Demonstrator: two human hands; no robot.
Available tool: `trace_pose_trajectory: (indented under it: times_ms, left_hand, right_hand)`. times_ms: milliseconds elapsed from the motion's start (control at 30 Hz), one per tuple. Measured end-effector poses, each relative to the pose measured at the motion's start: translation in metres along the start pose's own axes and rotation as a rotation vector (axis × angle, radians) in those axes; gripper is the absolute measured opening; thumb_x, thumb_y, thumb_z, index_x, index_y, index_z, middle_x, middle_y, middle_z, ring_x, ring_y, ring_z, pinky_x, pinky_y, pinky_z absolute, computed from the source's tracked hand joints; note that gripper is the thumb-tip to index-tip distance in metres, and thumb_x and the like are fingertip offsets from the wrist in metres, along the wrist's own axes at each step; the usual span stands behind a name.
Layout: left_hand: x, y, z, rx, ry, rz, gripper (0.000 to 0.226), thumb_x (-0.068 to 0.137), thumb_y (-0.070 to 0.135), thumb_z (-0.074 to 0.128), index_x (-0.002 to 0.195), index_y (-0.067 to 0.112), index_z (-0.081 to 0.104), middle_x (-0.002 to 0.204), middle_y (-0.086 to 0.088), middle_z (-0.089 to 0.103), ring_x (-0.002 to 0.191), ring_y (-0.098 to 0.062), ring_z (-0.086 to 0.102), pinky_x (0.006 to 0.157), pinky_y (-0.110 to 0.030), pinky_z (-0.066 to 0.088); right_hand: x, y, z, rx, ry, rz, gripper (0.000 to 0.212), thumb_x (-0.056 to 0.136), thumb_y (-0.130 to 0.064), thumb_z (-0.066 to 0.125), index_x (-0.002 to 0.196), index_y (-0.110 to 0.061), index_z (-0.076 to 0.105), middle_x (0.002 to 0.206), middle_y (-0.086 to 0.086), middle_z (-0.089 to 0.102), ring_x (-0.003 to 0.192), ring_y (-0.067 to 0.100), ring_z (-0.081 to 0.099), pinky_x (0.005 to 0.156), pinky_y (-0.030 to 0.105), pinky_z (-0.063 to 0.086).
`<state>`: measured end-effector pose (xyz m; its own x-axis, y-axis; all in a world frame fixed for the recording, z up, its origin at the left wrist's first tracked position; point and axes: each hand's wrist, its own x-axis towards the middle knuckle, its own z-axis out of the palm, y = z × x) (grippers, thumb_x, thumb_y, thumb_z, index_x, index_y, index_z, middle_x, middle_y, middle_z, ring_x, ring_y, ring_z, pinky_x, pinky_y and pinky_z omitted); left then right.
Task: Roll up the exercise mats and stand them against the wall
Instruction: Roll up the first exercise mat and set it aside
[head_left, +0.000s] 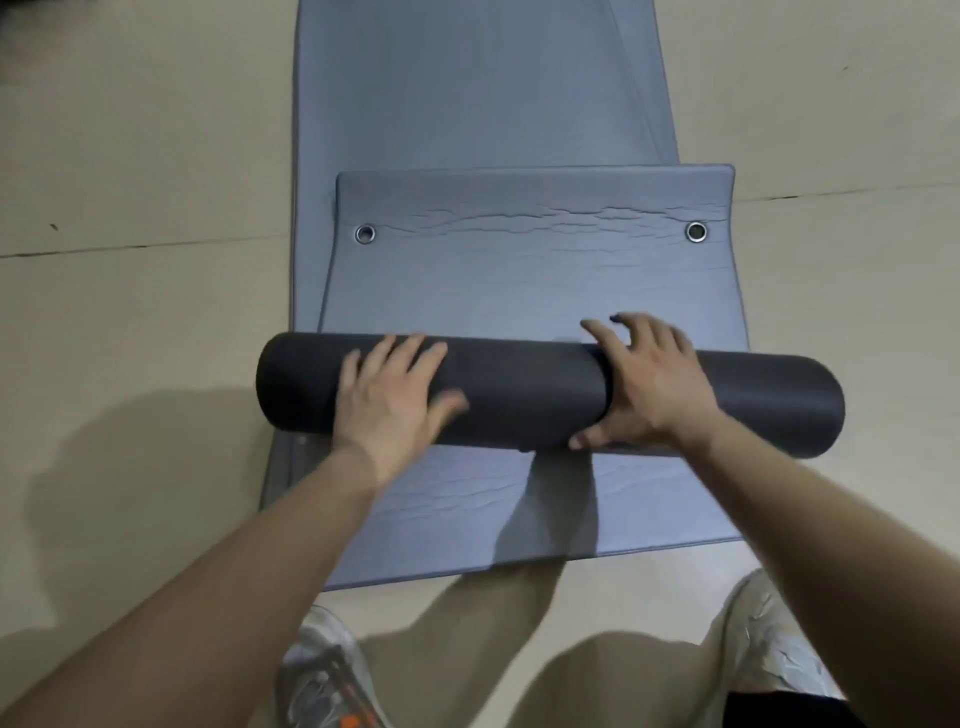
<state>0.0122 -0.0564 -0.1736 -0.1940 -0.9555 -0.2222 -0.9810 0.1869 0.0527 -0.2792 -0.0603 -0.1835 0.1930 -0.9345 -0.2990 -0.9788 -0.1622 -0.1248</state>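
While I lean over the floor (130, 182), the dark rolled mat (519, 395) lies crosswise in front of me, on a blue-grey mat (519, 280) with metal eyelets at 11 o'clock (365, 233) and 1 o'clock (696, 231). My left hand (395, 400) lies flat on top of the roll toward its 9 o'clock end, fingers spread wide. My right hand (649, 384) wraps over the roll toward 3 o'clock, with fingers reaching past the far side and the thumb (584, 440) pressed to the near side. A longer blue-grey mat (467, 83) runs from under the eyelet mat toward 12 o'clock. My shoes (322, 670) sit at 6 o'clock. An orange patch on the left one is too blurred to read.
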Motion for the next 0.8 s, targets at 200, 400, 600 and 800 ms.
trace_pose_trajectory:
  times_ms: [200, 400, 600, 800]
  left_hand:
    - [0.072, -0.009, 0.007, 0.019, -0.153, 0.069, 0.148, 0.047, 0.092, 0.069, 0.161, 0.025, 0.002, 0.17, -0.002, 0.012, 0.156, -0.029, 0.007, 0.124, -0.054, 0.007]
    - [0.095, -0.01, 0.002, 0.149, -0.134, 0.242, 0.143, 0.041, 0.097, 0.062, 0.157, 0.027, 0.015, 0.16, -0.001, 0.033, 0.142, -0.03, 0.038, 0.115, -0.053, 0.029]
    - [0.032, 0.003, -0.007, 0.012, -0.401, 0.165, 0.136, 0.044, 0.093, 0.066, 0.157, 0.03, 0.023, 0.154, 0.001, 0.043, 0.138, -0.028, 0.045, 0.113, -0.05, 0.034]
    - [-0.062, 0.022, 0.014, 0.17, -0.277, 0.147, 0.138, 0.06, 0.081, 0.072, 0.161, 0.018, 0.003, 0.169, -0.007, 0.009, 0.155, -0.034, 0.007, 0.123, -0.058, 0.009]
  right_hand:
    - [-0.003, 0.009, 0.031, -0.249, 0.083, -0.017, 0.142, 0.045, -0.074, 0.083, 0.158, -0.009, 0.029, 0.157, 0.024, 0.034, 0.144, 0.048, 0.033, 0.114, 0.07, 0.02]
    - [0.04, 0.021, 0.006, -0.292, 0.064, -0.03, 0.125, 0.042, -0.074, 0.078, 0.146, -0.018, 0.035, 0.126, 0.01, 0.053, 0.109, 0.037, 0.055, 0.094, 0.052, 0.043]
    - [-0.007, 0.004, -0.013, -0.279, -0.208, -0.126, 0.118, 0.047, -0.077, 0.076, 0.144, -0.03, 0.028, 0.127, -0.002, 0.056, 0.111, 0.026, 0.061, 0.092, 0.04, 0.047]
    - [-0.041, -0.012, -0.013, -0.11, -0.371, -0.072, 0.118, 0.042, -0.081, 0.079, 0.139, -0.033, 0.035, 0.124, -0.004, 0.061, 0.107, 0.027, 0.063, 0.091, 0.043, 0.054]
